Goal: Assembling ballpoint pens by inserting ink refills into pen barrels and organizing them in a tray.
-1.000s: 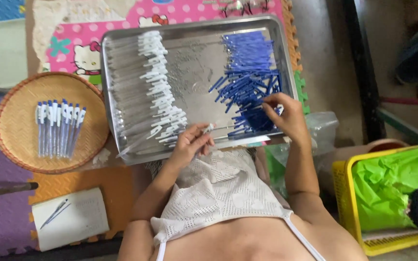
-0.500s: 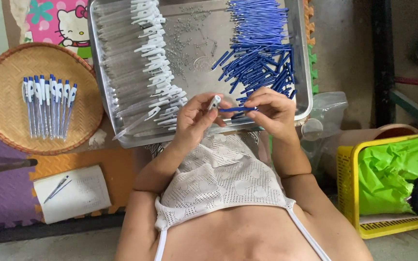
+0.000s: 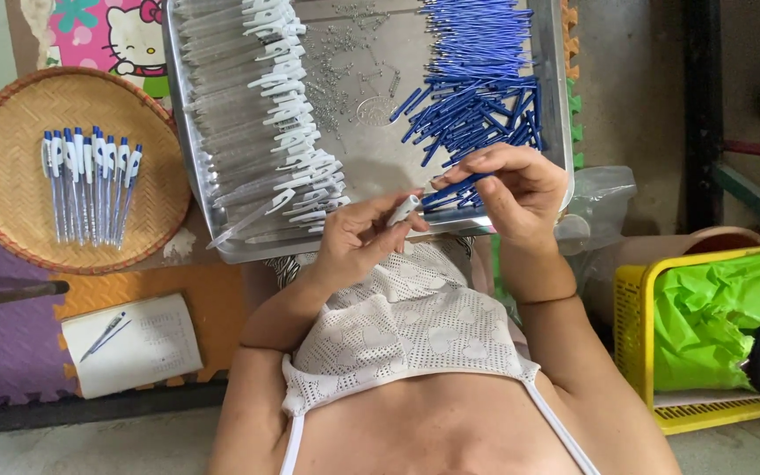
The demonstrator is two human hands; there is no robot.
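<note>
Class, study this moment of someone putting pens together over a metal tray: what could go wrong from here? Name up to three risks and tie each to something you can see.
1. The left hand holds a clear barrel and the right hand a blue refill above the tray's near edge; a slip could drop either off the tray.
2. Small springs lie loose mid-tray; a sweeping wrist might scatter them.
3. The blue refill pile sits near the right rim and could roll off if nudged.
</note>
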